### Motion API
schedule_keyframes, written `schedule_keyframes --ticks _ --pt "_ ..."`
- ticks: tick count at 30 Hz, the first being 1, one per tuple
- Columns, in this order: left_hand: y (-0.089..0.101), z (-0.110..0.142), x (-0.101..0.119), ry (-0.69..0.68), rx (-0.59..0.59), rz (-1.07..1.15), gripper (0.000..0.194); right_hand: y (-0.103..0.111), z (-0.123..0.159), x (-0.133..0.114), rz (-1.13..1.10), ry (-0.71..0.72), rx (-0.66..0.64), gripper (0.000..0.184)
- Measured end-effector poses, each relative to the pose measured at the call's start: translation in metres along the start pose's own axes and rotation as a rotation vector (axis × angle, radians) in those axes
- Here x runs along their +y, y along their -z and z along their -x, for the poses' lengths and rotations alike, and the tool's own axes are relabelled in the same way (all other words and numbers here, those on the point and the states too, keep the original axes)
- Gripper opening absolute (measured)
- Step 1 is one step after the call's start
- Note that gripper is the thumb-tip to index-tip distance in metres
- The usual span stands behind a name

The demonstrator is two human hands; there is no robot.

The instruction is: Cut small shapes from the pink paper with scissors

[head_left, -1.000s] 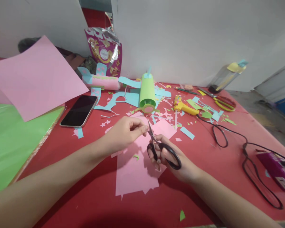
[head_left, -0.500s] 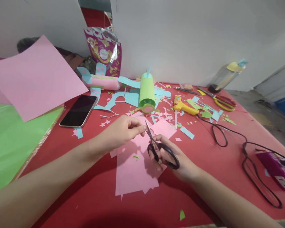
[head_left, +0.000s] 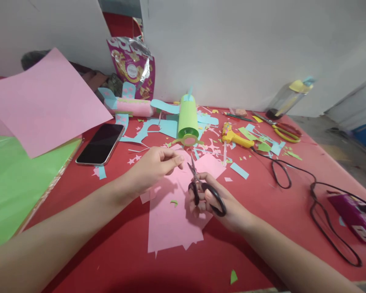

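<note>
My right hand grips black-handled scissors by their loops, the blades slightly parted and pointing up and away. Just left of the blade tips, my left hand has its thumb and forefinger pinched together. Whatever sits in that pinch is too small to make out. Under both hands lies pink paper with a jagged lower edge, and a small green scrap rests on it. Beyond the hands stands a green paper-covered tube with blue paper wings.
A pink tube with blue fins lies behind a phone. Large pink and green sheets cover the left. At right are a yellow glue gun, its cord, red-and-yellow scissors, a bottle and a purple power strip.
The scissors' blades have opened a little and drawn apart from my left fingertips. My left hand has shifted slightly left, still pinched.
</note>
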State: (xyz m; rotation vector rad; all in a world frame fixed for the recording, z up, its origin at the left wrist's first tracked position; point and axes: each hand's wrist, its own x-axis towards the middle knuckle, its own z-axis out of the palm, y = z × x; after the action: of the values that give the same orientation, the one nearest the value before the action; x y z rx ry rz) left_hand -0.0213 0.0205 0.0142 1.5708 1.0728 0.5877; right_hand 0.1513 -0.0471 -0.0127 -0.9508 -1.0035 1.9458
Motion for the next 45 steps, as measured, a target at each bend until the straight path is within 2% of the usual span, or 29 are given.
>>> schedule_keyframes --ticks 3,7,10,12,21,29,35,45 --pt "-0.002 -0.001 0.0 -0.019 -0.03 -0.057 0.025 -0.001 -0.003 -0.001 -0.046 0.055 0.123 0.035" --pt "-0.008 0.001 0.004 -0.039 -0.216 -0.231 0.025 -0.003 -0.006 -0.004 -0.064 0.157 0.295 0.035" --pt "-0.012 0.004 0.004 -0.031 -0.378 -0.29 0.028 -0.003 -0.008 -0.003 -0.05 0.21 0.323 0.033" --pt "-0.014 0.005 0.002 -0.035 -0.419 -0.323 0.03 -0.003 -0.008 -0.002 -0.015 0.222 0.323 0.034" --pt "-0.018 0.005 -0.003 -0.091 -0.443 -0.363 0.028 -0.005 -0.006 -0.003 0.134 0.183 0.312 0.037" --pt "-0.017 0.002 -0.002 -0.077 -0.436 -0.311 0.029 -0.001 -0.008 0.0 0.119 0.246 0.36 0.036" --pt "-0.015 0.004 -0.002 -0.012 -0.482 -0.215 0.018 -0.001 -0.007 -0.001 0.12 0.248 0.376 0.036" --pt "-0.018 0.003 -0.006 -0.119 -0.439 -0.307 0.022 -0.001 -0.007 -0.001 0.104 0.25 0.375 0.035"
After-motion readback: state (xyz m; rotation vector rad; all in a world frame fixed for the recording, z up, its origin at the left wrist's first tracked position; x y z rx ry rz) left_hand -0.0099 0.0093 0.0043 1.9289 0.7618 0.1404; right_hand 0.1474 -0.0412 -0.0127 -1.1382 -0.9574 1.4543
